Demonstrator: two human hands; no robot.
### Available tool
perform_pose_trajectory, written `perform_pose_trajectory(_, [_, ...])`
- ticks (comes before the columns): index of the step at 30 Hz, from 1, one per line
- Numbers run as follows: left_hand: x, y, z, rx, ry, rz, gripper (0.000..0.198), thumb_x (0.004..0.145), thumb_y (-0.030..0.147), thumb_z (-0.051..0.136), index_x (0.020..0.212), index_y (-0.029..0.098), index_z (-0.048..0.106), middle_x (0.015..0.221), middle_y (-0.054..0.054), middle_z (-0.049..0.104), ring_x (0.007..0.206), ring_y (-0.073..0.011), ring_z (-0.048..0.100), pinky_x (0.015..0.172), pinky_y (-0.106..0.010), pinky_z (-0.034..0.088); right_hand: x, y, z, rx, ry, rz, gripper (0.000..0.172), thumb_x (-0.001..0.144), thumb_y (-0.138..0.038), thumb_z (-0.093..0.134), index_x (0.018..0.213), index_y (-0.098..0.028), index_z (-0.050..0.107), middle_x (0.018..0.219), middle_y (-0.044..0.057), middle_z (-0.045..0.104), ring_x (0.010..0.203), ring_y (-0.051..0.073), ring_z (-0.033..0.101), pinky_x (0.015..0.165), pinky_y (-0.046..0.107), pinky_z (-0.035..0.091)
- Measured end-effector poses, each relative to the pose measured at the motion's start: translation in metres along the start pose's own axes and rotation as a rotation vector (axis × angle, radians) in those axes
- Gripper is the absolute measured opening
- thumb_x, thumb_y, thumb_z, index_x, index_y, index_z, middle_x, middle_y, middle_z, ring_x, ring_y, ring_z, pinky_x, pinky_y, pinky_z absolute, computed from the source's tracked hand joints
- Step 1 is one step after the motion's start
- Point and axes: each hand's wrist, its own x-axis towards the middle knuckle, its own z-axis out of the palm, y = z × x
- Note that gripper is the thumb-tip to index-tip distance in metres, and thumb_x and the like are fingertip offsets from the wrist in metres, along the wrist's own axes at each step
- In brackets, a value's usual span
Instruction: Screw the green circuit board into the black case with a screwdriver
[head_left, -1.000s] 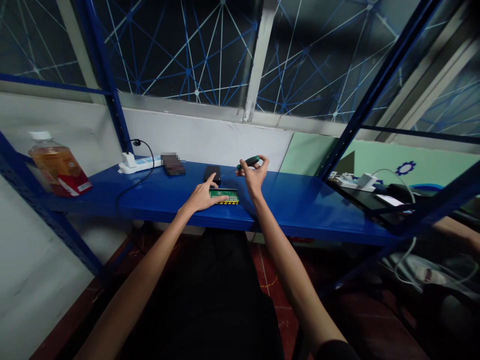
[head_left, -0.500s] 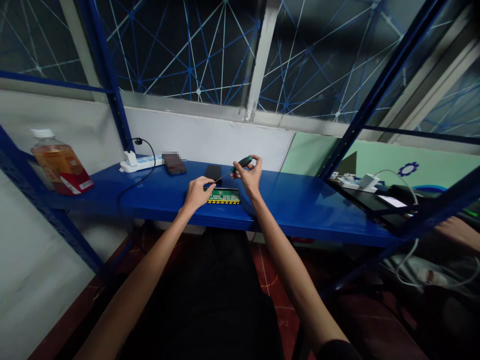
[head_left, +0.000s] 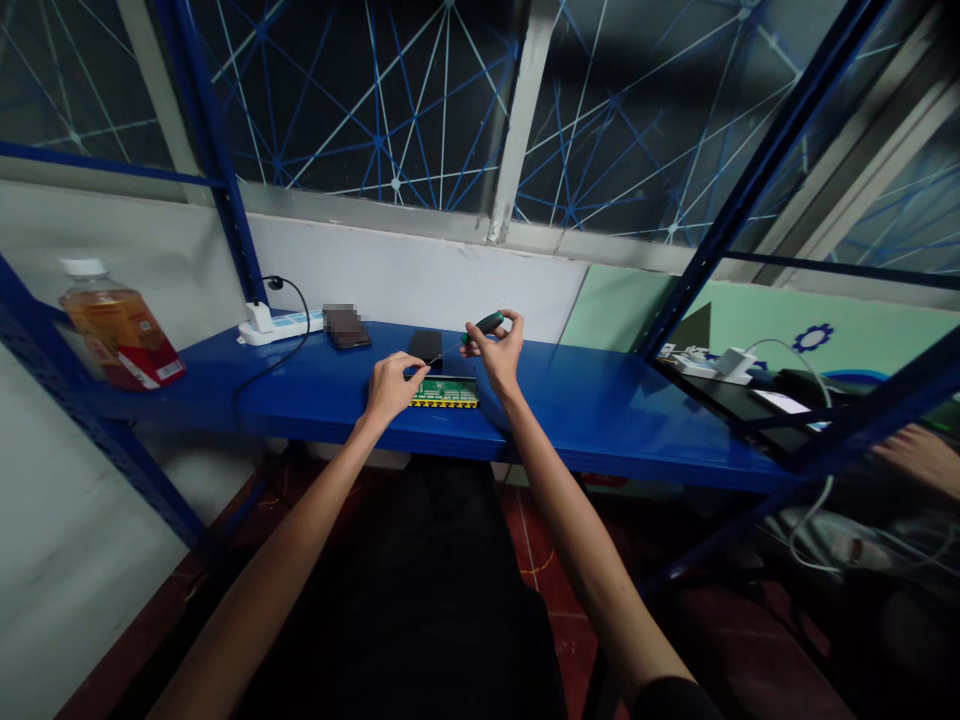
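My right hand (head_left: 499,350) is closed around the black and green handle of a screwdriver (head_left: 490,323), whose thin shaft slants down to the left. At the tip of that shaft, the fingers of my left hand (head_left: 391,388) are pinched together; whatever they hold is too small to make out. Below the fingers, near the front edge of the table, lies a green circuit board (head_left: 450,386) with a yellow strip of ports along its front. My left hand covers the board's left end. Just behind it sits a flat black piece (head_left: 425,346).
The blue table (head_left: 600,400) carries a white power strip (head_left: 281,327) with a black cable, a dark blurred-out object (head_left: 349,328) and a drink bottle (head_left: 120,325) at far left. Blue posts frame both sides. Another person's hand (head_left: 922,455) shows at right beside a lit phone (head_left: 787,408).
The view has shifted very slightly. Both hands and the screwdriver keep nearly the same pose over the board; the other person's hand at right has moved a little.
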Motion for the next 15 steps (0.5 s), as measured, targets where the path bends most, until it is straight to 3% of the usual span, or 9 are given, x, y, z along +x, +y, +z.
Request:
perform_pose_trajectory(9, [-0.004,0.013,-0.003,0.279,-0.038,-0.061,0.018,0.089,0.029,0.060,0.080,0.024,0.074,0.087,-0.006,0.075,0.093,-0.0266,0.066,0.076,-0.037,0.047,-0.004,-0.004,0.002,-0.032,-0.026,-0.015,0.081,0.066,-0.052,0.079,0.128,-0.029,0.032,0.083,0.000,0.069,0.056,0.017,0.069,0.053,0.029,0.058])
perform_pose_trajectory(15, [-0.005,0.014,-0.001,0.351,-0.055,-0.041,0.018,0.089,0.028,0.060,0.076,0.024,0.072,0.083,-0.005,0.074,0.093,-0.0272,0.065,0.077,-0.039,0.043,-0.007,-0.004,0.004,-0.095,-0.062,-0.060,0.076,0.068,-0.057,0.075,0.125,-0.030,0.032,0.081,-0.002,0.067,0.053,0.015,0.068,0.051,0.027,0.056])
